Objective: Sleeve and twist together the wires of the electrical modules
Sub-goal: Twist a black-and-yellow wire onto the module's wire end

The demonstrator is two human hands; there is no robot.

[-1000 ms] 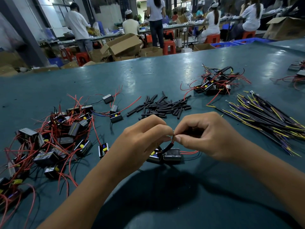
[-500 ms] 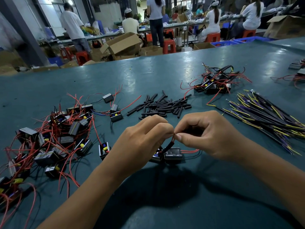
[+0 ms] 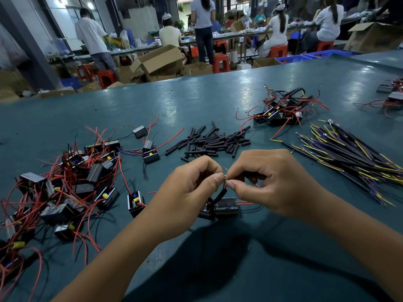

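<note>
My left hand (image 3: 187,192) and my right hand (image 3: 272,182) meet fingertip to fingertip above the table's middle and pinch the bare ends of thin wires (image 3: 225,179). A black sleeve (image 3: 219,197) runs down from the pinch to two small black modules (image 3: 225,207) lying side by side under my hands. A red wire sticks out to the right of them. How the wire ends lie between my fingers is hidden.
A heap of black modules with red wires (image 3: 65,188) lies at the left. Loose black sleeves (image 3: 209,142) lie behind my hands. A smaller module pile (image 3: 281,110) and a bundle of yellow, purple and black wires (image 3: 353,153) lie at the right on the green table (image 3: 218,269).
My hands have stayed in the same spot, fingertips working slightly at the wire ends. The modules under them have not shifted.
</note>
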